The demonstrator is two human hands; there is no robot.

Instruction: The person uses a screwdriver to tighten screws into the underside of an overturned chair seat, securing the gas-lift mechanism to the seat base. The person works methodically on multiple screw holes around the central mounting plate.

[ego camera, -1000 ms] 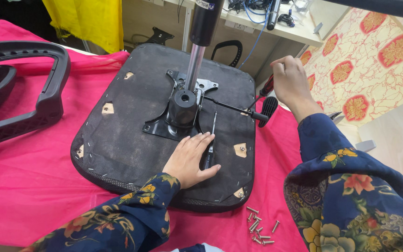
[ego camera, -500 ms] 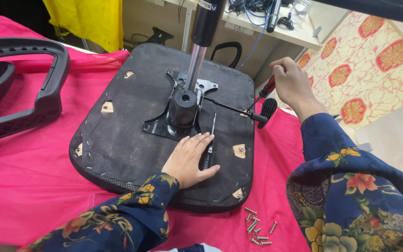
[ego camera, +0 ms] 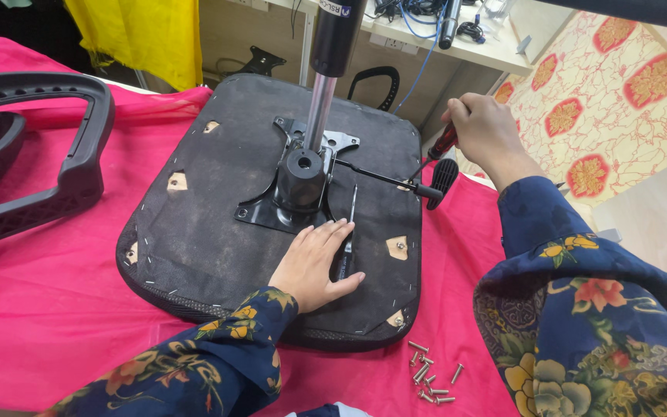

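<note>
An upturned black chair seat (ego camera: 218,224) lies on a pink cloth, its metal mounting plate (ego camera: 272,208) and gas-lift column (ego camera: 326,85) standing up from the middle. My left hand (ego camera: 312,262) rests flat on the seat just in front of the plate, fingers spread, beside a second screwdriver (ego camera: 347,232) lying on the seat. My right hand (ego camera: 484,131) is at the seat's far right edge, closed around a red-and-black screwdriver (ego camera: 438,148) whose tip points down at the seat corner. The black height lever (ego camera: 426,185) sticks out right under that hand.
Several loose screws (ego camera: 430,374) lie on the pink cloth (ego camera: 40,309) near the seat's front right corner. A black plastic armrest frame (ego camera: 55,162) lies at the left. A patterned cream and red surface (ego camera: 611,100) is at the right, a desk with cables behind.
My right hand has drawn closer to the seat's far right corner with the red-and-black screwdriver. My left hand stays flat on the seat.
</note>
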